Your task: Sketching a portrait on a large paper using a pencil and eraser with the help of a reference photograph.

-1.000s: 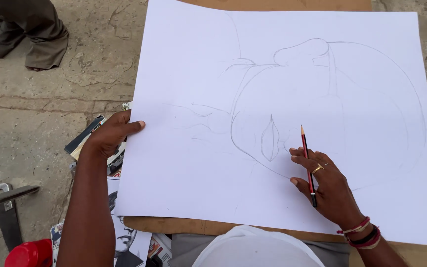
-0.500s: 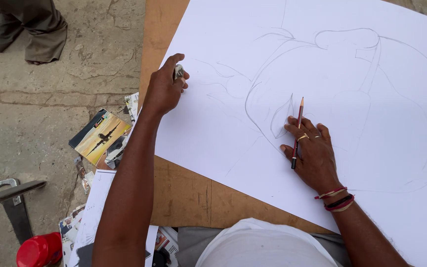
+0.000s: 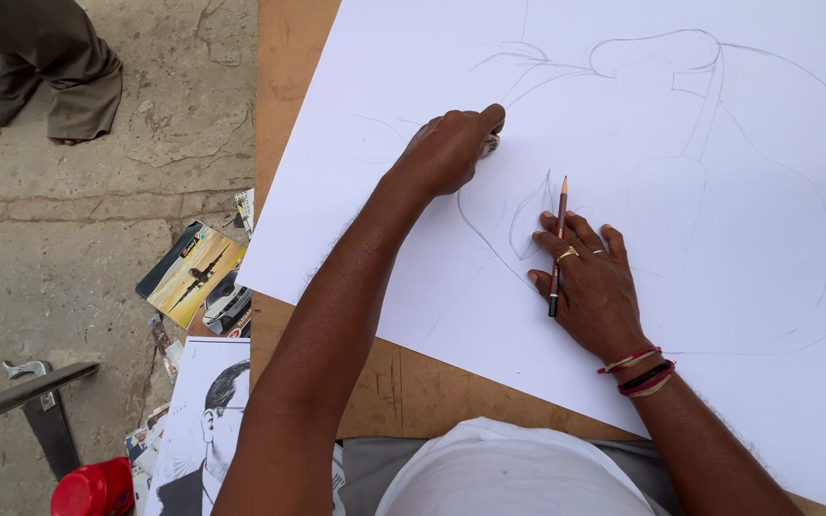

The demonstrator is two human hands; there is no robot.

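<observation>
The left hand [image 3: 449,151] is curled shut around a small pale eraser [image 3: 490,144], pressing it on the big white sheet of paper [image 3: 738,382] at about 11 o'clock from the right hand [image 3: 593,282]. The right hand lies flat on the sheet, fingers spread, with a red pencil [image 3: 557,245] pinched between two fingers, its point toward 12 o'clock beside a faint leaf-shaped outline. A gold ring sits on one finger and red and black bands [image 3: 641,372] circle the wrist. The sheet rests on a brown wooden board [image 3: 413,382]. On the concrete floor [image 3: 69,268] at 9 o'clock lies a rectangular yellow card picturing an aeroplane [image 3: 191,274]; at 7 o'clock a black-and-white portrait print [image 3: 205,420] and a red cap [image 3: 94,489]. Another person's trouser leg [image 3: 50,67] stands at 10 o'clock
</observation>
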